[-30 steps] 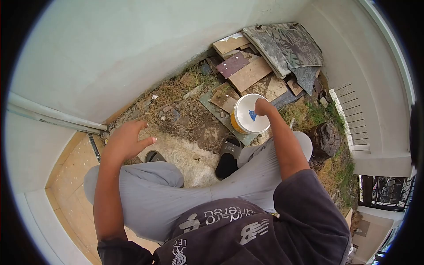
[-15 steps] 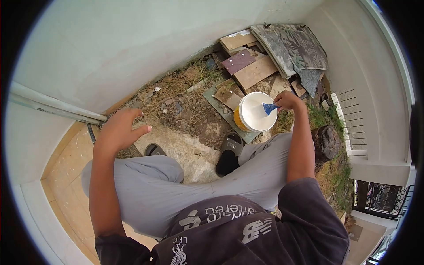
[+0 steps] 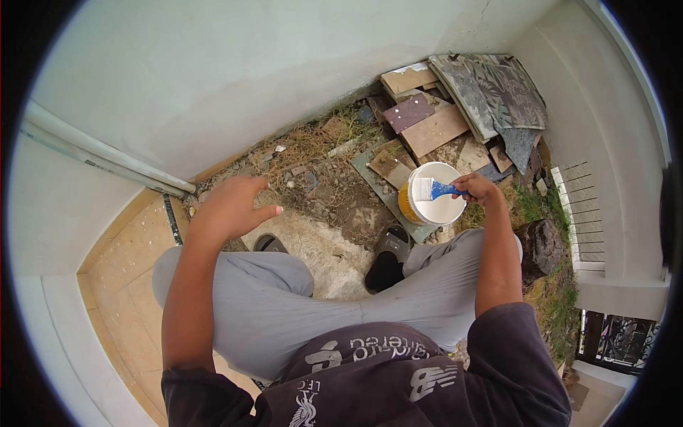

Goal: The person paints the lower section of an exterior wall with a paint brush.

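My right hand (image 3: 477, 188) grips the blue handle of a paintbrush (image 3: 442, 190). White paint coats its bristles, which are over the mouth of a white and yellow bucket (image 3: 406, 206). White paint shows inside the bucket, which stands upright on a greenish board (image 3: 373, 168) laid on the ground. My left hand (image 3: 231, 208) hangs in the air above my left knee, thumb and fingers apart, holding nothing.
Broken tiles and boards (image 3: 434, 130) are piled by the wall (image 3: 235, 78) at the back right. A cut log (image 3: 539, 248) lies right of my right knee. Pipes (image 3: 107, 158) run along the left wall. Dry grass and rubble cover the ground.
The paintbrush has lifted out of the paint and levelled, so its white bristles now show above the bucket. The view has shifted a little; my left hand stays spread.
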Motion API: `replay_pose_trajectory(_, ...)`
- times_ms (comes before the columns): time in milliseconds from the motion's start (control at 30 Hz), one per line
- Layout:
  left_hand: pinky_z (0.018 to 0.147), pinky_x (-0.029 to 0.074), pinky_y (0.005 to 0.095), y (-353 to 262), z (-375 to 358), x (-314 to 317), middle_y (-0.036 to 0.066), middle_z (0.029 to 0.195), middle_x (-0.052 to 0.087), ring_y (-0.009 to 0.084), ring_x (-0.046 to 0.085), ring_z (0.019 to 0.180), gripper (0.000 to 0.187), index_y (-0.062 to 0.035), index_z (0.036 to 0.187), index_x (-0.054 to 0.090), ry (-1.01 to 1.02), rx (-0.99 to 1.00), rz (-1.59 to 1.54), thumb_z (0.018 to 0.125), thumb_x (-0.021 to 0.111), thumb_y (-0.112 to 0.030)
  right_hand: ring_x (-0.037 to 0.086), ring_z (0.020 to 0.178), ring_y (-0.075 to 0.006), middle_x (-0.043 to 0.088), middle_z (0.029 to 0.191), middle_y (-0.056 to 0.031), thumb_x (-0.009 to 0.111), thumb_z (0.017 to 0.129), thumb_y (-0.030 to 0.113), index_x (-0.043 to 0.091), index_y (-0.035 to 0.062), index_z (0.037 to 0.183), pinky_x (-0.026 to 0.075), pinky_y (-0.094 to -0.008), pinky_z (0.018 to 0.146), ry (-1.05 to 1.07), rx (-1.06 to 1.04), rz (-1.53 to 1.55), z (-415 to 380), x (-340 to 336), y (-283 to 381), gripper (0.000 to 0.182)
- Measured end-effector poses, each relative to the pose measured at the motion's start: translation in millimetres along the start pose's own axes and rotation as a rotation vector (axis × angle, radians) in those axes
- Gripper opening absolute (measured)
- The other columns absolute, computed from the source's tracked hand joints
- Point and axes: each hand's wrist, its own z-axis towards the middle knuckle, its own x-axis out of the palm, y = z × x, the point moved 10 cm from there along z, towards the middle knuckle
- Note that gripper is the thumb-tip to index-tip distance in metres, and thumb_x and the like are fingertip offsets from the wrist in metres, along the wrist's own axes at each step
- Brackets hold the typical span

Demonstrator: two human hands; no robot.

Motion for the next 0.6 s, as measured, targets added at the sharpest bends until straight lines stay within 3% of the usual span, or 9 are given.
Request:
replay_pose_trajectory(200,0.099,0.046,0.0432,5,-1,5,0.020,0.122,0.062,0.0355,0.057,0.117,0.057,-0.0002,0.121,0.062,-0.013,0.037,0.074,0.086,0.069,-0.044,0.046,0.052,-0.0064,0.072,0.081,-0.0052,0.059,0.096,0.012,0.069,0.0055,0.114,0.039,-0.0233,0.046,0.063,0.026,0.051,7,-2,-15,0.021)
replay_pose_trajectory(300,0.093,0.048,0.0452,7,-4,3,0.020,0.113,0.065,0.0355,0.059,0.112,0.055,-0.0002,0.117,0.063,-0.076,0.065,0.076,0.084,0.070,-0.044,0.046,0.052,-0.0064,0.072,0.082,-0.0048,0.060,0.096,0.012,0.068,0.0056,0.113,0.040,-0.0233,0.046,0.048,0.043,0.058,9,-2,-16,0.020)
replay_pose_trajectory(600,0.098,0.046,0.0439,6,-1,12,0.021,0.122,0.063,0.0361,0.056,0.117,0.058,0.0001,0.121,0.062,0.005,0.023,0.048,0.085,0.070,-0.044,0.046,0.055,-0.0063,0.072,0.086,-0.0062,0.059,0.096,0.010,0.066,0.0055,0.115,0.041,-0.0217,0.049,0.058,0.053,0.161,7,-14,-27,0.021)
